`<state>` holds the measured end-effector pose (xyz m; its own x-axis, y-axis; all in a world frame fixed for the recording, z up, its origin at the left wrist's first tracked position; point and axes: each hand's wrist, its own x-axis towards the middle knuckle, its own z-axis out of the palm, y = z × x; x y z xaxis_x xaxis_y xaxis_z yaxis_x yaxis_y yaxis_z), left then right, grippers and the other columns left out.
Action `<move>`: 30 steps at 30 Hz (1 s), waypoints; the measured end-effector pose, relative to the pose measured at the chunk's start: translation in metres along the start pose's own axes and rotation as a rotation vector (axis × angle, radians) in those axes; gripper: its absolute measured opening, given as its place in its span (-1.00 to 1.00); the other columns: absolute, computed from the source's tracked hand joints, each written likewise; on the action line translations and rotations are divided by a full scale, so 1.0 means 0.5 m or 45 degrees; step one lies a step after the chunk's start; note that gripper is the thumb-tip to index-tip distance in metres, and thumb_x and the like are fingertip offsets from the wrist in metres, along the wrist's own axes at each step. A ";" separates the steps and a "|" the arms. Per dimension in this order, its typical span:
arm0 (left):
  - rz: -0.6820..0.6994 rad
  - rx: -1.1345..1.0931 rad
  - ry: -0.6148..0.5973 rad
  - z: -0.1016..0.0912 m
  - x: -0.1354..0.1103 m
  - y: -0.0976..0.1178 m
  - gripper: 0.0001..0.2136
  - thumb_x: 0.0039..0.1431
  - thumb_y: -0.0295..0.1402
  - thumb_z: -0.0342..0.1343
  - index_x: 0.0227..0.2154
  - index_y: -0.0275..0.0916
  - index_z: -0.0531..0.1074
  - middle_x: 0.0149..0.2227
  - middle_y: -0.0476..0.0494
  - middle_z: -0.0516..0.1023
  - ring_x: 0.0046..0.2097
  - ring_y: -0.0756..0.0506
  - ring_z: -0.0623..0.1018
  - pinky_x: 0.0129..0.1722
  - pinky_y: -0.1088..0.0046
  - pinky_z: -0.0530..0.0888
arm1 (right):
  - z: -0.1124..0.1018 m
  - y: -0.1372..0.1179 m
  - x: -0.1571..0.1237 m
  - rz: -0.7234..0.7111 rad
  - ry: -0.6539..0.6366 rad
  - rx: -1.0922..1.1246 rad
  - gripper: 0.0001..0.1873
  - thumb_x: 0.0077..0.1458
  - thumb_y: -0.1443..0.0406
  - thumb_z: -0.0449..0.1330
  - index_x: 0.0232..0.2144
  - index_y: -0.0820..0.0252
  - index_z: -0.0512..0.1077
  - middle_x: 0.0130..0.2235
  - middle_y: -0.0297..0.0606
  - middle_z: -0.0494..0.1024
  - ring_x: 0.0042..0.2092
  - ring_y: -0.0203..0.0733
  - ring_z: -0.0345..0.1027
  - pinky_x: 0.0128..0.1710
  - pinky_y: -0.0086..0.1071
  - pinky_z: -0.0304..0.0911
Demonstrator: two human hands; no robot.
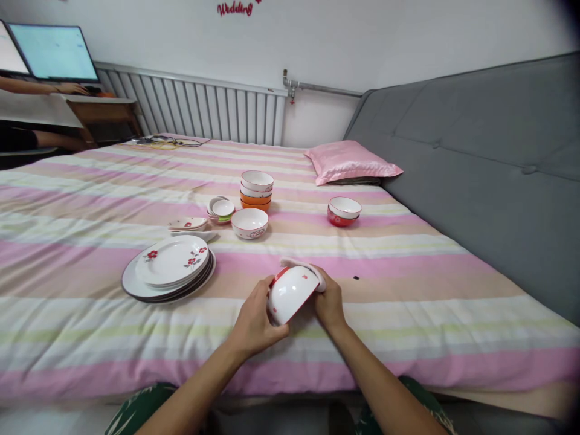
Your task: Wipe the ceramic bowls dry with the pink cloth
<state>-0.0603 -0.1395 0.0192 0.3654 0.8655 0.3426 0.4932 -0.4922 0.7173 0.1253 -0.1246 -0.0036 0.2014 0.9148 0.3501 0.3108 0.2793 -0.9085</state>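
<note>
My left hand and my right hand both grip a white bowl with a red rim, tilted on its side just above the striped bed cover. My right fingers also press a pale cloth against the bowl's upper edge. A stack of flowered plates lies to the left of my hands. Farther back stand a single white bowl, a stack of white and orange bowls, small saucers and a red and white bowl pair.
A pink pillow lies at the bed's far right beside a grey padded headboard. Small flat dishes sit behind the plates. Another person's arm rests at a desk with monitors at far left. A radiator lines the wall.
</note>
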 end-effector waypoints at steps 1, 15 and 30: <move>-0.010 -0.001 0.002 0.000 0.000 -0.001 -0.29 -0.21 -0.47 0.18 0.09 -0.25 0.09 0.05 -0.25 0.36 0.03 -0.22 0.42 0.04 0.22 0.39 | 0.000 0.001 0.000 0.009 -0.010 -0.002 -0.44 -0.19 0.47 0.01 -0.09 0.12 0.47 -0.12 -0.30 0.60 -0.07 -0.11 0.44 -0.06 -0.33 0.30; -0.322 -0.352 0.045 -0.014 0.014 0.000 -0.37 -0.23 -0.43 0.18 0.02 -0.27 0.20 -0.02 -0.27 0.45 -0.04 -0.25 0.50 -0.09 0.20 0.47 | 0.003 0.037 -0.005 0.091 -0.054 -0.267 -0.59 -0.15 0.41 0.07 -0.21 0.14 0.52 -0.33 -0.26 0.63 -0.29 -0.01 0.49 -0.26 -0.20 0.37; -0.596 -0.470 0.183 -0.005 0.021 -0.044 -0.43 -0.17 -0.22 0.25 -0.07 -0.37 0.31 -0.14 -0.30 0.51 -0.14 -0.27 0.53 -0.19 0.18 0.49 | -0.024 0.011 0.001 -0.370 0.576 -0.285 -0.45 0.15 0.29 0.08 0.20 0.13 0.21 0.17 -0.09 0.35 0.18 0.03 0.23 0.15 0.00 0.14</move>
<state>-0.0692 -0.1194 0.0087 0.0528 0.9986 0.0000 0.2601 -0.0138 0.9655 0.1384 -0.1260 -0.0057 0.4399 0.5806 0.6851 0.5914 0.3868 -0.7075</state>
